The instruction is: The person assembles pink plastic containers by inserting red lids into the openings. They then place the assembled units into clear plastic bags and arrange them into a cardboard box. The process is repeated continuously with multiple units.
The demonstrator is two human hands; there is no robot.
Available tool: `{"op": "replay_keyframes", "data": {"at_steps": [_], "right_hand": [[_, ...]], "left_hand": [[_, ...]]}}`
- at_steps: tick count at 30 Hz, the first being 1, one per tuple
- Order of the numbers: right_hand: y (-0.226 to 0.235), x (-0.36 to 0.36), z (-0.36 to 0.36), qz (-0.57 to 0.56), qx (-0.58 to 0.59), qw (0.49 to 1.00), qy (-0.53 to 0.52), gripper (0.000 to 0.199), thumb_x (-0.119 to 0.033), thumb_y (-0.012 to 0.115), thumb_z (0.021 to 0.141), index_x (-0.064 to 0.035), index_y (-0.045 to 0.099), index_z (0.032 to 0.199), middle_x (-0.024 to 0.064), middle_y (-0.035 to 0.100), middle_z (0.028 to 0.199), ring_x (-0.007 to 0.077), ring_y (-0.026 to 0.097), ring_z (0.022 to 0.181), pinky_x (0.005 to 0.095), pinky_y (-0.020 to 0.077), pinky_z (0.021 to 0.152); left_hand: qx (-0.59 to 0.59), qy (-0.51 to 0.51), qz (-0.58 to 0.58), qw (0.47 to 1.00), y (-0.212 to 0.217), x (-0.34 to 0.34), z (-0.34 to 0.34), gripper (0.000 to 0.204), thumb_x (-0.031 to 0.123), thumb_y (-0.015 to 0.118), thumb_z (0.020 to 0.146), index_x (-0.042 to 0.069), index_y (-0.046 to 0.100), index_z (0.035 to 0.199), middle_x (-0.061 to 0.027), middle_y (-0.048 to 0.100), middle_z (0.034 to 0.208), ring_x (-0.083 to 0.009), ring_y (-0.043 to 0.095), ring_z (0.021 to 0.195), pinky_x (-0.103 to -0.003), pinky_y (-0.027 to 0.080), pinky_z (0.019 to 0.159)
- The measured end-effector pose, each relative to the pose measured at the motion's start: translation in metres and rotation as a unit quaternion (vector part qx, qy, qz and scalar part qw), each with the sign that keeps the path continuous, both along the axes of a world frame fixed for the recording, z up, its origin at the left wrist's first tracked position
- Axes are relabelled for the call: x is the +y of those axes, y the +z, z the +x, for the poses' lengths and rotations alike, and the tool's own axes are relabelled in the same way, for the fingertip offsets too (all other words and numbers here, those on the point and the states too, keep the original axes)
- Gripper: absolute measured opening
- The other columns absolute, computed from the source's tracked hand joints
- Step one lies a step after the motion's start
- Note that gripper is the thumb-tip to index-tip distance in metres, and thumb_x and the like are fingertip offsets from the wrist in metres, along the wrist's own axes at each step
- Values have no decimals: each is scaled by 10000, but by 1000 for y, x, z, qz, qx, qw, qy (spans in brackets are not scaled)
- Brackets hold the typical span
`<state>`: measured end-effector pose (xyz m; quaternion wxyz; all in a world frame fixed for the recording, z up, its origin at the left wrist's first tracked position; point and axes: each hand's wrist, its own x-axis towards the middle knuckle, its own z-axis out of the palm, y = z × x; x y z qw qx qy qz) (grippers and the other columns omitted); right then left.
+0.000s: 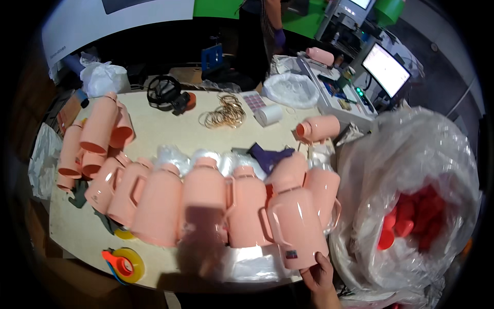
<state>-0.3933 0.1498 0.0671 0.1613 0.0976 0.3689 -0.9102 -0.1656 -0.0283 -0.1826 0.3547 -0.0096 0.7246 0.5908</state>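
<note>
Right hand [319, 275], fingers grasping the base of a pink plastic jug [296, 226] at the table [170, 129] near edge. Left hand out of view. Jug row [206, 201] crowds the front; bare surface beyond, around rubber bands [224, 114].

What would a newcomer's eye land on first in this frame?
First, the row of salmon-pink plastic jugs standing side by side across the front of the pale table, with more stacked at its left end. The right hand grips the base of the nearest jug at the lower edge. To the right bulges a big clear plastic bag with red pieces inside.
</note>
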Motion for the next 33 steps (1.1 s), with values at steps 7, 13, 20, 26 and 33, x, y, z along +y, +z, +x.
{"op": "replay_keyframes", "data": {"at_steps": [7, 13, 20, 26, 33], "right_hand": [[-56, 38, 63, 33, 215, 976, -13, 472, -159, 705, 908, 2, 558, 1327, 118, 650, 1286, 258, 608, 1221, 447, 454, 1067], [-58, 80, 154, 89, 157, 974, -139, 317, -249, 634, 978, -15, 613, 1192, 70, 665, 1127, 185, 624, 1041, 361, 467, 948], [7, 114, 202, 101, 314, 931, -158, 188, -171, 619, 1003, -4, 585, 1083, 41, 645, 930, 81, 577, 741, 205, 444, 630], [-37, 90, 226, 103, 264, 957, -60, 132, -78, 736, 886, -45, 609, 893, -23, 615, 811, 66, 538, 704, 232, 436, 646], [-69, 71, 229, 59, 221, 972, 57, 416, -166, 786, 866, 59, 622, 1175, 110, 701, 1116, 176, 657, 1007, 326, 484, 948]], "left_hand": [[37, 34, -71, 996, -100, 47, 72, 315, 268, 617, 907, 57, 645, 1139, -200, 640, 1114, -376, 611, 1077, -480, 486, 945], [343, 288, -272, 852, 46, 15, 125, 421, 221, 709, 829, 49, 599, 1197, -203, 628, 1173, -380, 597, 1130, -501, 466, 994], [312, 391, -737, 454, 261, -87, 270, 798, 114, 829, 626, 47, 487, 1345, -142, 468, 1476, -343, 408, 1392, -577, 236, 1193], [-13, 427, -632, 647, 231, -230, 496, 806, 277, 837, 700, 10, 511, 1387, -218, 620, 1288, -377, 600, 1193, -447, 498, 997], [137, 457, -646, 596, 249, -213, 482, 423, 0, 672, 722, -25, 663, 1143, -244, 692, 1055, -409, 667, 996, -446, 527, 882]]}}
